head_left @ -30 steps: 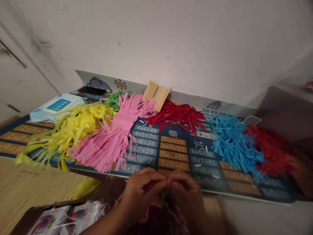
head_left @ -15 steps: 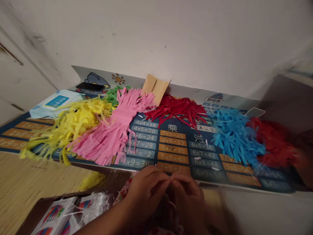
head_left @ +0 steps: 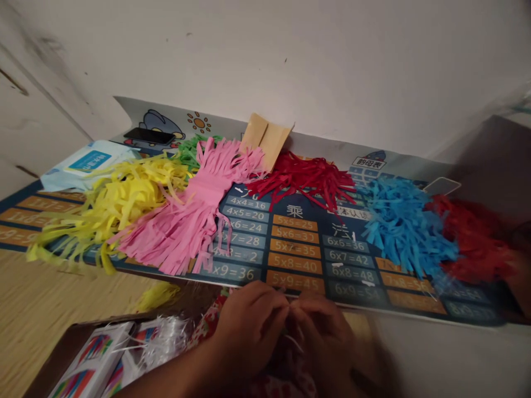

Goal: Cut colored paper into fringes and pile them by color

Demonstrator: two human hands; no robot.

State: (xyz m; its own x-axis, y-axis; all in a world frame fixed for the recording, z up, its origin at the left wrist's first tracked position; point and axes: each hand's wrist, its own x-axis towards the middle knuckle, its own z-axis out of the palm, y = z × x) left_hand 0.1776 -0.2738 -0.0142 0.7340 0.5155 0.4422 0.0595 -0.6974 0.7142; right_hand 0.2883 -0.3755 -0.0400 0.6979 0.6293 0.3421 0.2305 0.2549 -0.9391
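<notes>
Both of my hands are low in the middle, fingertips pinched and almost meeting just in front of the table edge. My left hand point(head_left: 253, 326) is closed, thumb against forefinger. Facing it, my right hand point(head_left: 321, 331) is closed in a similar pinch. A thin white strand point(head_left: 293, 341) curves below the fingertips between the hands; its ends are hidden by my fingers. Beyond them on the table lies a pink fringed paper bundle point(head_left: 203, 190), plain across its middle and cut into strips at both ends. Yellow paper fringe point(head_left: 128, 193) lies beside it.
The table mat point(head_left: 294, 265) carries printed sums. Red fringe point(head_left: 305, 178), blue fringe point(head_left: 409, 226), a wipes pack point(head_left: 89, 164), a phone point(head_left: 149, 136) and tan card point(head_left: 265, 138) lie there. A box at lower left holds clear strands point(head_left: 168, 340). A wall stands behind.
The view has shifted slightly, so the table things sit a little higher in it. My hands stay pinched together, the fingertips a touch further apart.
</notes>
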